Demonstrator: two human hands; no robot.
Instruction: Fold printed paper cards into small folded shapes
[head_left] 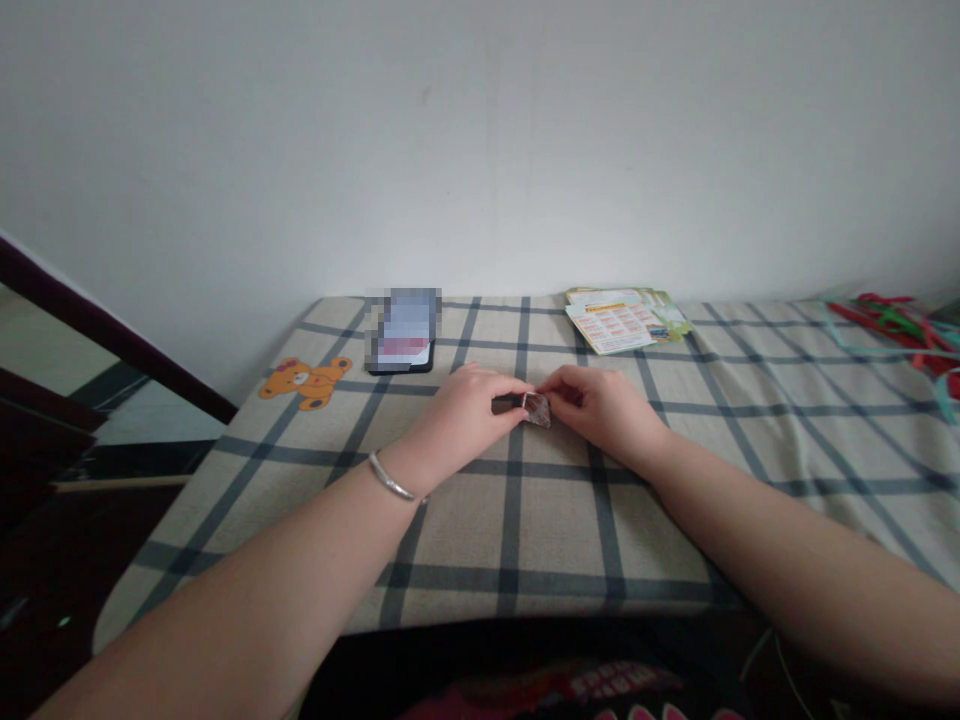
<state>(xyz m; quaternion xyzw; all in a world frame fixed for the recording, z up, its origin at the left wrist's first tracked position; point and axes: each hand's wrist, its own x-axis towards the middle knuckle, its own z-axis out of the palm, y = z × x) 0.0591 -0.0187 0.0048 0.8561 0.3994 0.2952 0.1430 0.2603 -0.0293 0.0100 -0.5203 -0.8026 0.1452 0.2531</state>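
Your fingers (514, 388) on both sides are pinched shut on 1 small folded piece (537, 409), held just above the middle of the table (525, 520). Your left hand (457, 415) grips its left end and your right hand (600, 405) its right end, so your 2 hands nearly touch. 1 silver bracelet (390, 480) sits on your left wrist. Beyond your hands, 1 phone (403, 332) lies flat near the wall, with 1 bear patch (306, 381) to its left. 1 stack of leaflets (619, 320) lies at the back right, and 1 tangle of coloured ribbons (900, 325) lies at the far right edge.
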